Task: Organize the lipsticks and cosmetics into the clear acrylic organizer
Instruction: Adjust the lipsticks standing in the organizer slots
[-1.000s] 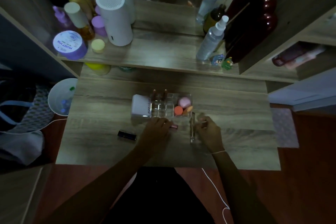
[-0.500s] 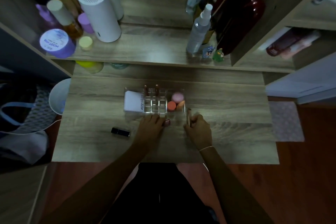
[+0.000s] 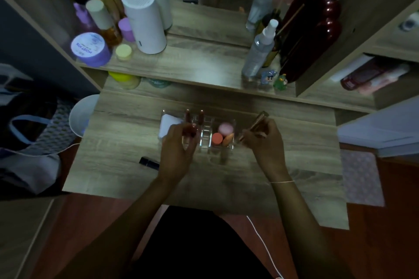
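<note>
The clear acrylic organizer (image 3: 206, 136) stands mid-table, holding two dark red lipsticks (image 3: 200, 115) upright at the back, a pink sponge (image 3: 225, 128), an orange sponge (image 3: 217, 138) and a white pad (image 3: 169, 123) at its left. My left hand (image 3: 178, 149) holds a reddish lipstick (image 3: 190, 132) over the organizer's left cells. My right hand (image 3: 266, 140) grips a slim golden tube (image 3: 255, 124), tilted, just right of the organizer. A black lipstick (image 3: 149, 162) lies on the table to the left of my left hand.
A raised shelf (image 3: 192, 63) behind the table carries a white cylinder (image 3: 145, 22), bottles, a purple jar (image 3: 89, 48), a spray bottle (image 3: 260, 50) and small figurines. A white bin (image 3: 79, 115) sits at the table's left edge. A mirror stands at the back.
Both hands lifted off the table. My left hand rose with the reddish lipstick over the organizer. My right hand raised the golden tube to the organizer's right side.
</note>
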